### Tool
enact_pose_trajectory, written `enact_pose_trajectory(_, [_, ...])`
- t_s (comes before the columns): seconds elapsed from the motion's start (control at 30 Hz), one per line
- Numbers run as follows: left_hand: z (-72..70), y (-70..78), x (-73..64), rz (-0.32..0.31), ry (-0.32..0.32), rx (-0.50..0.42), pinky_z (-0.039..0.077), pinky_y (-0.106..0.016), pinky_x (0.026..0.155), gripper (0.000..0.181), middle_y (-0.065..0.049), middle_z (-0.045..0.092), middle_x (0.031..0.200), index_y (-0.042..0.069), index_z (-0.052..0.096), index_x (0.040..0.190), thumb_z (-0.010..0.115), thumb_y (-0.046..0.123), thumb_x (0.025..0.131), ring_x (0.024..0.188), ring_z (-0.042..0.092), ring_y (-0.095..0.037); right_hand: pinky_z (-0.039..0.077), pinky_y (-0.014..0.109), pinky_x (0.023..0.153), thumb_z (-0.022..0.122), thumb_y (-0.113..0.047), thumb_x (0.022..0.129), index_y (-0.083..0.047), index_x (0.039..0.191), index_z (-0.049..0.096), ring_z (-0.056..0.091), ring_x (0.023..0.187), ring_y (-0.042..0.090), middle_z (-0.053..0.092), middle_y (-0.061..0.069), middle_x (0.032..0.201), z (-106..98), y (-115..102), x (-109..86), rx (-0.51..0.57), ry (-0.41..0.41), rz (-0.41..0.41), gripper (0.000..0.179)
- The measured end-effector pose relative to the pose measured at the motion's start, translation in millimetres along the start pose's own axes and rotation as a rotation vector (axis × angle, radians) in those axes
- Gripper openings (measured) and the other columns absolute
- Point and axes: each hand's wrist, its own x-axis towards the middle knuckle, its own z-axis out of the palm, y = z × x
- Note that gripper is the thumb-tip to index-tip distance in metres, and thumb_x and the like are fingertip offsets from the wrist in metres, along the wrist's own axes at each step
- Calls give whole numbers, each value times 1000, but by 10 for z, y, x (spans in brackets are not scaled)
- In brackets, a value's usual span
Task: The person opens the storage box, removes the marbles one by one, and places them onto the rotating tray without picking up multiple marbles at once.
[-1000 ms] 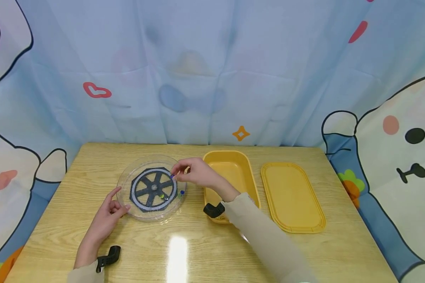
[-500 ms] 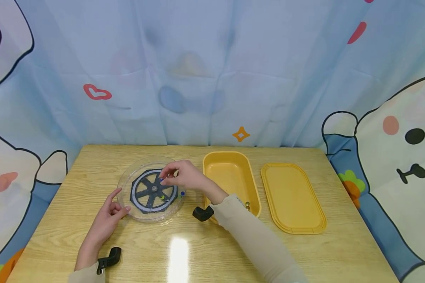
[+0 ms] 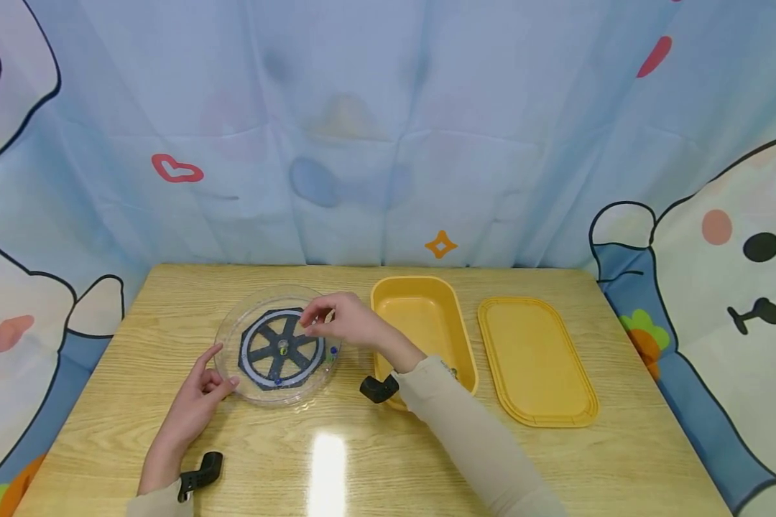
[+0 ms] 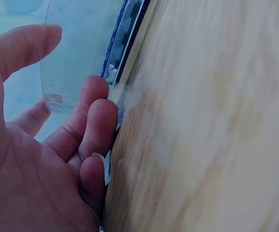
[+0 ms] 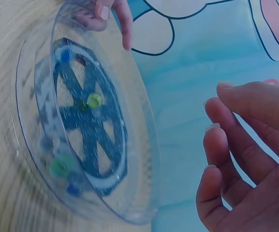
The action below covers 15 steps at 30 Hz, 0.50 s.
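My left hand (image 3: 196, 395) touches the outer wall of a clear round dish (image 3: 229, 327), thumb and index finger spread along its side. A dark spoked wheel pattern (image 3: 259, 352) with a pale ring shows at the dish's bottom. Inside are several marbles: a blue marble (image 3: 278, 382), a yellow-green marble (image 5: 94, 100) near the hub, another blue marble (image 3: 333, 350) and a green marble (image 5: 60, 166) by the right wall. Over the dish's right part hovers my right hand (image 3: 345, 318), fingers loosely bent, with nothing visible between the fingertips.
Right of the dish stands a deep yellow box (image 3: 455, 316); a few marbles (image 3: 453, 373) inside it are partly covered by my right sleeve. A flat yellow lid (image 3: 538, 362) lies farther right on the wooden table (image 3: 246, 459). A patterned curtain (image 3: 375, 143) hangs behind.
My right hand moved left over the dish, let go of a blue marble and drew back slightly right. The blue marble now lies near the front; the yellow-green one shifted toward the hub.
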Motion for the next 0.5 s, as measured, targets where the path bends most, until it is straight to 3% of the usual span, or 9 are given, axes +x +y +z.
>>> enact_pose_trajectory(0.2, [15,-27,7,-1,3,1,36,-26,68,71,-4,52,82,10,24,157,65,18,99,70,44,-12,49,29,71,73,-12,93,-13,100,74,59,80,14,68,-6,91,-191,65,-137,-52,34,3,7])
enact_pose_trajectory(0.5, [-12,-20,21,-14,-9,55,37,-27,70,74,-5,55,85,8,21,158,65,21,99,72,46,-13,49,31,70,74,-8,90,-7,98,74,60,79,15,69,-5,90,-507,374,-478,-117,35,17,8])
